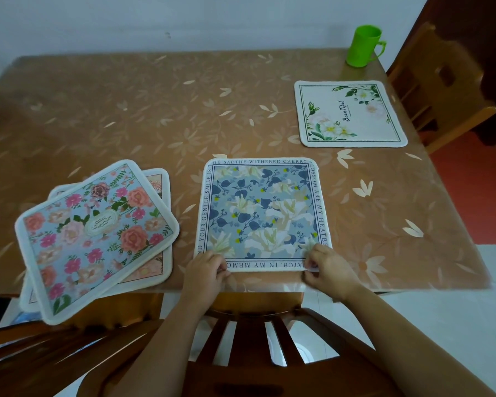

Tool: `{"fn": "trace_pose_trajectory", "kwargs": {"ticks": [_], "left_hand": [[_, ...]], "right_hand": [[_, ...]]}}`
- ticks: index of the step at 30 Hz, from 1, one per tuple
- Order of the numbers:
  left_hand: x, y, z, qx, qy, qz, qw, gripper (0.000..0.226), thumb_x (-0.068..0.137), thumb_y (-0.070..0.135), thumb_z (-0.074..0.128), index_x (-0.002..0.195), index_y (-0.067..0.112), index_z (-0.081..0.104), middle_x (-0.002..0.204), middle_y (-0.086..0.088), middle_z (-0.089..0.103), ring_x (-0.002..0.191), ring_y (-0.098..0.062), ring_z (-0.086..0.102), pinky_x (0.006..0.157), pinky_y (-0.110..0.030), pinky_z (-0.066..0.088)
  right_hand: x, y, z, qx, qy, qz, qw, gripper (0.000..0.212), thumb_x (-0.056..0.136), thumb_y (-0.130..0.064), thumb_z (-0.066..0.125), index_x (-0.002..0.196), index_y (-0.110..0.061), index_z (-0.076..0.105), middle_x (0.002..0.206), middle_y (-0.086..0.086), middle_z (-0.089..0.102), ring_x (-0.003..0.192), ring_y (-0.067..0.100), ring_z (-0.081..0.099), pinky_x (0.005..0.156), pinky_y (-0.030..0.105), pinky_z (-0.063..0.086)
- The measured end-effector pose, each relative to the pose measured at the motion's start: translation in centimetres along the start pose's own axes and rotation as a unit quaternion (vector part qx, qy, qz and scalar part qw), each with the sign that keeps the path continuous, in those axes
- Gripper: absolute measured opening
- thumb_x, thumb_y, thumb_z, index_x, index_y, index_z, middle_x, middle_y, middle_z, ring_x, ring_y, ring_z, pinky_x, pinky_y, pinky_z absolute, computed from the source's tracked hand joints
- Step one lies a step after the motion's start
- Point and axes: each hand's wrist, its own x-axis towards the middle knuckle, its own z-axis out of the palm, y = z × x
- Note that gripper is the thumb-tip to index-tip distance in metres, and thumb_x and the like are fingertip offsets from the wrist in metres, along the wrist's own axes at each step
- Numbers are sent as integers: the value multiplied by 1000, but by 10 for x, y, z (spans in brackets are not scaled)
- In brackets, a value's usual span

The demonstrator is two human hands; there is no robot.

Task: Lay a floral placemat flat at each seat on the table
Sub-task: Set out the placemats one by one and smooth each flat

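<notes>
The left hand pinches the near left corner of the blue placemat, fingers curled over its white edge. The right hand pinches the near right corner in the same way. Both hands sit at the mat's near edge, and the rest of it stretches away from them, lying flat on the table.

The blue placemat's near edge runs just inside the table's near edge, with a thin strip of brown leaf-print cover showing between. Bare cover lies open beyond its far edge and to its right. It is squarish with rounded corners, printed with cream lilies and dark blue leaves on grey-blue, and framed by a white border carrying dark lettering.

Left of the blue placemat, with a small gap between, a rose-patterned placemat tops a skewed pile of others, its near corner hanging past the table edge. Beyond the blue placemat and to its right, well apart, a white placemat with green leaves lies flat. Farther still behind that stands a green cup. A wooden chair back stands just nearer than the blue placemat, below the forearms.
</notes>
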Motion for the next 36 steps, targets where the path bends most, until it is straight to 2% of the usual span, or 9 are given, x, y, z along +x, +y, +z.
{"fn": "trace_pose_trajectory", "kwargs": {"ticks": [5, 21, 23, 25, 27, 30, 33, 35, 36], "left_hand": [[-1, 2, 0, 3, 8, 1, 1000, 9, 75, 12, 69, 76, 10, 60, 83, -4, 58, 81, -21, 50, 71, -36, 41], [1, -1, 0, 9, 0, -8, 1000, 12, 76, 19, 69, 77, 12, 59, 86, -2, 55, 88, -23, 51, 77, -34, 40], [1, -1, 0, 15, 28, -19, 999, 21, 73, 25, 72, 83, 11, 60, 94, -6, 55, 95, -25, 49, 82, -37, 41], [2, -3, 1, 28, 42, -29, 998, 37, 74, 32, 71, 100, 10, 58, 113, -10, 53, 110, -27, 45, 93, -42, 38], [3, -4, 5, 49, 1, -33, 998, 51, 81, 40, 61, 123, 14, 47, 140, -13, 36, 132, -29, 27, 106, -47, 26], [2, 0, 19, 120, -41, -26, 992, 59, 92, 44, 38, 142, 24, 14, 154, -11, 0, 140, -29, -9, 111, -53, 2], [2, 11, 26, 156, -26, -25, 987, 63, 91, 40, 41, 142, 17, 12, 151, -20, 4, 137, -41, -3, 109, -59, 9], [10, 10, 28, 165, -25, -4, 986, 64, 89, 42, 43, 141, 17, 17, 150, -21, 6, 136, -43, -1, 108, -60, 13], [15, 9, 29, 169, -26, 6, 985, 63, 88, 45, 39, 141, 19, 18, 150, -20, 6, 136, -42, -2, 108, -60, 13]], "right_hand": [[0, -2, 1, -3, 2, 5, 1000, 10, 75, -13, 61, 81, -5, 58, 94, 11, 57, 91, 24, 53, 77, 34, 48], [-2, 0, 6, -1, 11, -9, 1000, 14, 76, -12, 62, 85, -2, 57, 98, 13, 57, 95, 26, 53, 79, 33, 48], [-3, 0, 6, 7, 20, -13, 1000, 16, 76, -12, 64, 85, -2, 56, 96, 13, 55, 93, 27, 52, 79, 35, 48], [-3, 2, 5, 16, 39, -2, 999, 21, 76, -16, 66, 92, -4, 58, 99, 12, 54, 97, 26, 51, 83, 34, 46], [-1, 4, 4, -7, 43, 10, 999, 35, 79, -26, 65, 109, -10, 56, 114, 10, 52, 109, 25, 45, 91, 35, 40], [4, 5, 13, -84, 9, -1, 996, 50, 88, -36, 51, 132, -18, 38, 143, 9, 35, 134, 27, 26, 108, 41, 25], [10, -5, 29, -130, -15, -4, 991, 52, 93, -46, 23, 141, -29, 14, 155, 4, 6, 142, 28, -1, 114, 48, 1], [20, -12, 37, -148, -20, -5, 989, 60, 84, -58, 2, 139, -34, 1, 152, 2, -7, 140, 32, -11, 112, 55, -3], [28, -14, 38, -156, -24, -7, 987, 61, 82, -60, 0, 138, -37, -6, 150, 2, -13, 138, 33, -15, 110, 58, -3]]}}
